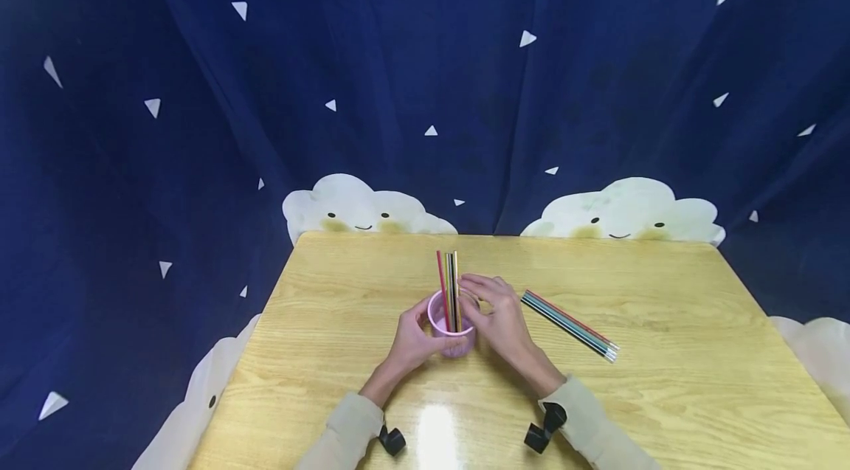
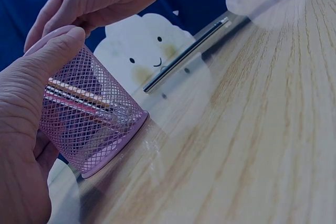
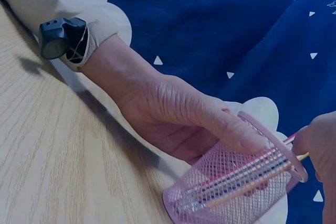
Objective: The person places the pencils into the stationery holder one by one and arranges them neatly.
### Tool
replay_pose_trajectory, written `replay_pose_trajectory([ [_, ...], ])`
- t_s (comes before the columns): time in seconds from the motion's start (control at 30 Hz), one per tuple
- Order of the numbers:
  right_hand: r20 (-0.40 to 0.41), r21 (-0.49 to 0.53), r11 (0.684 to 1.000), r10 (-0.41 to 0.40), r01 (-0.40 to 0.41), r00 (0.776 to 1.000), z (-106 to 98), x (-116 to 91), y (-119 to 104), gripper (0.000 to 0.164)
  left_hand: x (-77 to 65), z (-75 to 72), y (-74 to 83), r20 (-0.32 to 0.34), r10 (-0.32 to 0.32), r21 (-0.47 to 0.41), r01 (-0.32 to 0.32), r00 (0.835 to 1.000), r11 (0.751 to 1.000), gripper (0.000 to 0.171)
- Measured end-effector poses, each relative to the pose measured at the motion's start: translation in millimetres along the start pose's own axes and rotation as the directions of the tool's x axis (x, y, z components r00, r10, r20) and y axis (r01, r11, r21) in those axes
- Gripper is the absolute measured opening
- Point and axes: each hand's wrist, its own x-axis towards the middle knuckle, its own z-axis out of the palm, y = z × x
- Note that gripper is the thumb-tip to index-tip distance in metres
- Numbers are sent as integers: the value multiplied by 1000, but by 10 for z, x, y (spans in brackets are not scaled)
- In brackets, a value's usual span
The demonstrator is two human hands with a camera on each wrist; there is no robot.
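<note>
A pink mesh pen holder (image 1: 454, 344) stands on the table with a bunch of thin coloured pencils (image 1: 448, 293) in it, red, black and yellowish ones among them. My left hand (image 1: 413, 341) grips the holder from the left, its thumb along the near side by the rim, as the left wrist view also shows. At the rim's right side, my right hand (image 1: 501, 313) pinches pencils of the bunch between bent fingers and thumb; its fingertips are partly hidden. Through the mesh (image 3: 226, 187) the pencils' lower ends show inside the holder.
To the right of my right hand, several more pencils (image 1: 569, 325) lie side by side on the wooden table (image 1: 664, 293), red, teal and dark. A dark blue curtain (image 1: 425, 71) with white triangles and clouds hangs behind the table's far edge.
</note>
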Motion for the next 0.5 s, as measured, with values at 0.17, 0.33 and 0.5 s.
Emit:
replay_pose_trajectory([
  [0.17,0,-13,1000,6,-6,1000,-110,-49,94,29,18,9,13,-5,8,4,-8,1000,1000,84],
  [0.33,39,2,998,55,-55,998,-278,-158,220,31,23,6,21,-1,-21,5,21,1000,1000,86],
  [0.5,80,-52,994,96,-92,992,-452,-300,364,33,25,5,30,0,-36,9,36,999,999,88],
])
